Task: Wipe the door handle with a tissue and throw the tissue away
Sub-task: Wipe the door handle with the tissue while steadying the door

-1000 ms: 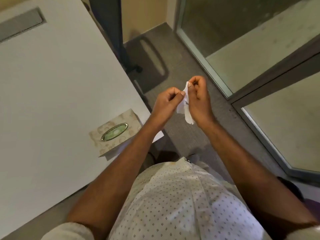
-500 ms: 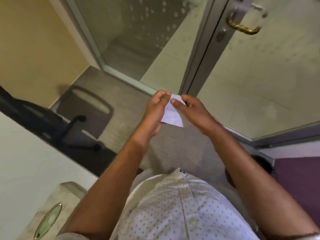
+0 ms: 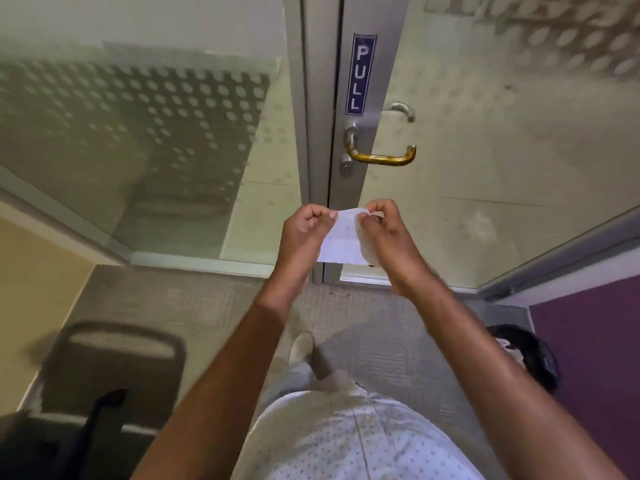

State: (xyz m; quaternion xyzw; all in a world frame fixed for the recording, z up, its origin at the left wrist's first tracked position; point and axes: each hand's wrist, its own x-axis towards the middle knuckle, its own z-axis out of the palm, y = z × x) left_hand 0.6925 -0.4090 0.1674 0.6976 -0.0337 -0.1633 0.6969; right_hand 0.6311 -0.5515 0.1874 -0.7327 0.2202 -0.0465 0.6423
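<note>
Tissue point(image 3: 341, 239): we've got it pinched at the top edge, hanging flat between both hands, below the door handle point(image 3: 381, 157), not touching.
Left hand point(image 3: 304, 233): fingers closed on tissue.
Right hand point(image 3: 388, 237): same.

Two hands point(image 3: 346, 237), one tissue point(image 3: 341, 242), one door handle point(image 3: 381, 157), one PULL sign point(image 3: 358, 74)

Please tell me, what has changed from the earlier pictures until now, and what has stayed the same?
The view swung away from the table and tissue box toward the glass door: the door handle and PULL sign now sit straight ahead. The tissue, narrow and bunched a second ago, is now spread flatter. Unchanged: the left hand and right hand both still pinch its top edge, and it has not touched the handle.
</note>
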